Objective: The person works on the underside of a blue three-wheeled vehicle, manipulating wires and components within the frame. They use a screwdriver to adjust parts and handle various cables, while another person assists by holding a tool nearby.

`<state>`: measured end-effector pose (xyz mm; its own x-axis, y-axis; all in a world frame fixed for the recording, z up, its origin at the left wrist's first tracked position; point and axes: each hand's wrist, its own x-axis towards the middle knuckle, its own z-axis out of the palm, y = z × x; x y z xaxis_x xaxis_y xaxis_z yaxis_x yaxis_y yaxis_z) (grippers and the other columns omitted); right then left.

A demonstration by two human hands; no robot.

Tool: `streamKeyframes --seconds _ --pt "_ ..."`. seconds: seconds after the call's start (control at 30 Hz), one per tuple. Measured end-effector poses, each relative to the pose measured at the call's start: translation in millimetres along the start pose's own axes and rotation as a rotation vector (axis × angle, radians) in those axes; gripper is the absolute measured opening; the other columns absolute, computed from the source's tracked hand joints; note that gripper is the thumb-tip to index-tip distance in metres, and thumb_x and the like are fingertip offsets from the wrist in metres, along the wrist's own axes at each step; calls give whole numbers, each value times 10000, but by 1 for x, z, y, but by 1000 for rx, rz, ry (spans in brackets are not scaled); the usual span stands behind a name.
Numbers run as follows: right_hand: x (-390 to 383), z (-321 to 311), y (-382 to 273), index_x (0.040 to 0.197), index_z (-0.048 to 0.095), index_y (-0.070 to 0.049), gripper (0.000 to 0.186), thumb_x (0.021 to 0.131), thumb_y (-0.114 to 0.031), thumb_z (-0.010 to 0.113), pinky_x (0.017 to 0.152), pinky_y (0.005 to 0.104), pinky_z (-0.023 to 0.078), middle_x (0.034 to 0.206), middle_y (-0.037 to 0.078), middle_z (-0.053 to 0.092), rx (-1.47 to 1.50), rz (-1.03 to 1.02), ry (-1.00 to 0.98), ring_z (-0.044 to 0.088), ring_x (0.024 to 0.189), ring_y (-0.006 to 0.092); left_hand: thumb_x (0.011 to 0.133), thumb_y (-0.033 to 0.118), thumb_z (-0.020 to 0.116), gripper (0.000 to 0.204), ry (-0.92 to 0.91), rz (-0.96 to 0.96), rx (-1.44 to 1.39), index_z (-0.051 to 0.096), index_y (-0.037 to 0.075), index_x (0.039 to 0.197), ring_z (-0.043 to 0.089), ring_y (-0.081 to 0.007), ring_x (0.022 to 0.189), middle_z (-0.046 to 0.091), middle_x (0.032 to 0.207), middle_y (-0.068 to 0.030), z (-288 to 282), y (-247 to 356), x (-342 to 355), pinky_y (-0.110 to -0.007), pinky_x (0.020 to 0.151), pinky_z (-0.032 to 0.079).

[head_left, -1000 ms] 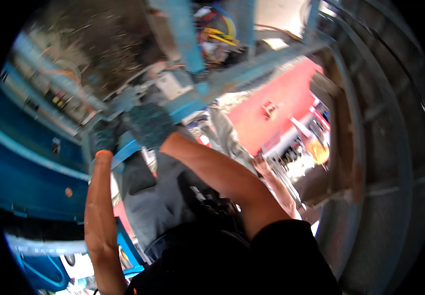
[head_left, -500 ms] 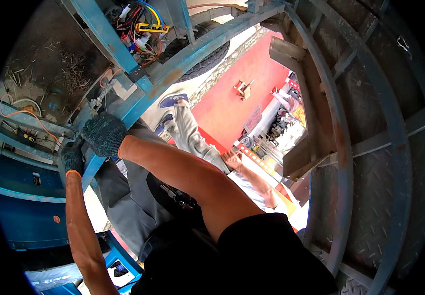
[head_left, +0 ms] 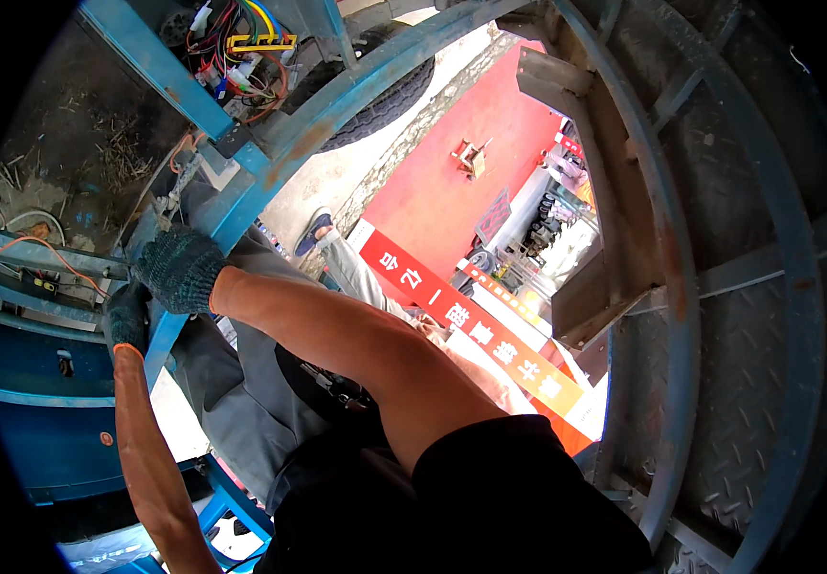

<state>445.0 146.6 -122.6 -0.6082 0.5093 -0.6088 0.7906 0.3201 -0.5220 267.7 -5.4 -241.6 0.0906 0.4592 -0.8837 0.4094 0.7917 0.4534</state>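
Both my hands wear dark green knit gloves with orange cuffs and work close together at a joint of the blue metal frame (head_left: 241, 212). My right hand (head_left: 182, 270) is closed, its knuckles up, against the frame where a thin cable (head_left: 176, 194) runs up from it. Just below and left of it, my left hand (head_left: 126, 316) is curled beside the frame's edge. The gloves hide whatever the fingers grip. An orange wire (head_left: 55, 251) loops along the rails left of my hands.
Bundled coloured wires with a yellow connector (head_left: 260, 43) lie beyond the blue beam, near a tyre (head_left: 385, 107). Curved steel ribs (head_left: 667, 239) and tread plate (head_left: 748, 383) rise at right. Through the opening, a person's legs (head_left: 351, 268) and a red banner (head_left: 452, 306) show.
The view has shifted slightly, so the frame and my hands sit further left. My hands stay at the same joint. The person beyond has moved, and more of the red banner shows.
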Motion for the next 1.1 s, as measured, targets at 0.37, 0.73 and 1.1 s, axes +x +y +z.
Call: streamKeyframes --seconds 0.37,0.73,1.1 --pt "0 8 0 972 738 -97 238 780 -216 664 761 516 520 871 127 714 -38 -9 63 698 828 345 992 155 561 254 45 160 368 681 42 1185 731 -343 857 764 993 -189 -5 1 -1 -430 750 567" --pt "2 14 5 875 711 -87 169 876 -240 639 682 502 532 800 154 686 27 -81 85 693 760 341 1012 260 622 269 273 238 379 707 37 1135 672 -278 896 715 1039 -174 11 -8 -17 -442 809 533" --pt "18 7 -13 1008 703 -112 184 876 -232 661 702 500 524 867 133 684 -36 -168 150 680 803 349 885 482 697 501 -57 -429 -194 766 8 1032 713 -363 912 745 966 -214 -26 47 -19 -444 852 545"
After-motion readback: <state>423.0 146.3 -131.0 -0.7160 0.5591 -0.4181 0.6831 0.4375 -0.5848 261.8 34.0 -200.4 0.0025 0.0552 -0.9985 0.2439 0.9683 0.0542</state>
